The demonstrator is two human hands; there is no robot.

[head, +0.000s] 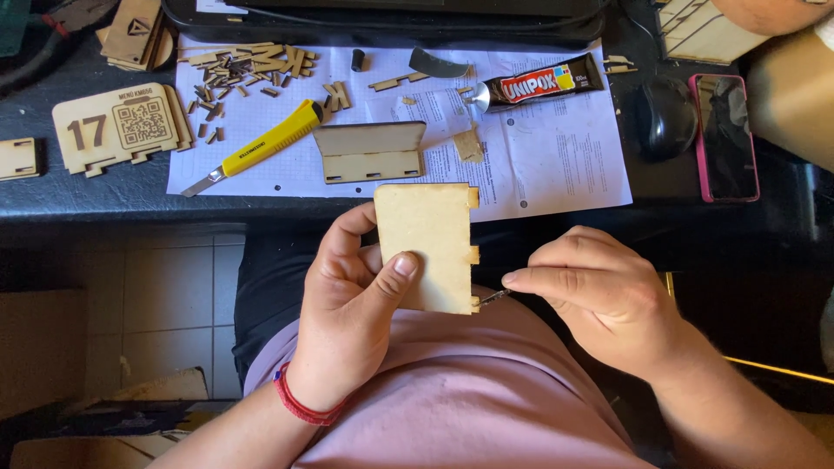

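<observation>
My left hand (352, 304) grips a pale, laser-cut wooden panel (427, 243) with small tabs on its right edge, thumb pressed on its face. It is held upright above my lap, just in front of the table edge. My right hand (595, 291) pinches a small thin metal tool (493, 298) whose tip touches the panel's lower right tab. A red cord bracelet circles my left wrist.
On the dark table lie white paper sheets (556, 156), a yellow utility knife (261, 143), a folded wooden piece (371, 152), a black glue tube (540, 84), several wood scraps (248, 69), an engraved wooden stand (117, 126), a black mouse (665, 117) and a pink-cased phone (724, 135).
</observation>
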